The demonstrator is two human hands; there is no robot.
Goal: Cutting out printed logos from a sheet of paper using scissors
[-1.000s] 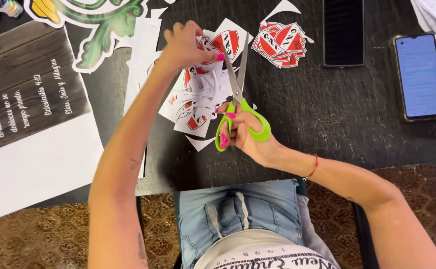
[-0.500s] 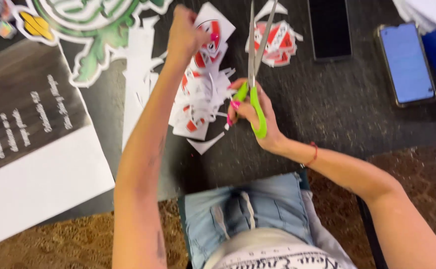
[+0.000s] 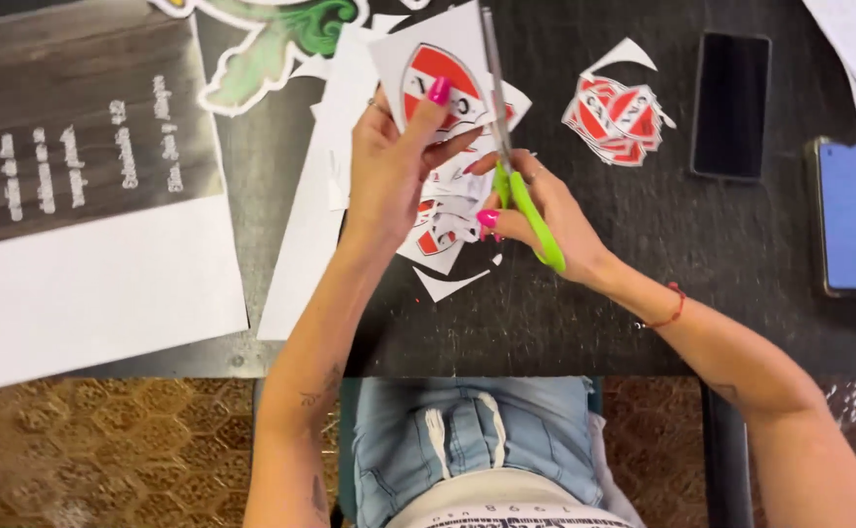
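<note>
Two hands work over a dark table (image 3: 741, 293). The left hand (image 3: 389, 166) pinches a white paper sheet (image 3: 438, 68) printed with a red and white shield badge, thumb pressed on the badge's face, fingers curled behind. The right hand (image 3: 536, 210) grips green-handled scissors (image 3: 511, 166), fingers through the loops; the blades point away from the person and run up along the sheet's right edge, beside the badge. Whether the blades are parted or closed cannot be told.

Taking the sheet as landmark: just below it, under both hands, lies a loose heap of cut badges and scraps (image 3: 443, 230). To its right, apart from the hands, sits a small stack of cut badges (image 3: 619, 117). Farther right lies a dark phone (image 3: 731, 103), screen off, and beyond that a second phone (image 3: 854, 215) with a lit blue screen. To the sheet's left lies a larger white sheet (image 3: 311, 225), and above that a green cut-out figure (image 3: 281, 34). Far left is a big print (image 3: 76, 196), dark with pale lettering on top, white below. Nearest the person, denim shorts (image 3: 477, 440) show below the table's edge.
</note>
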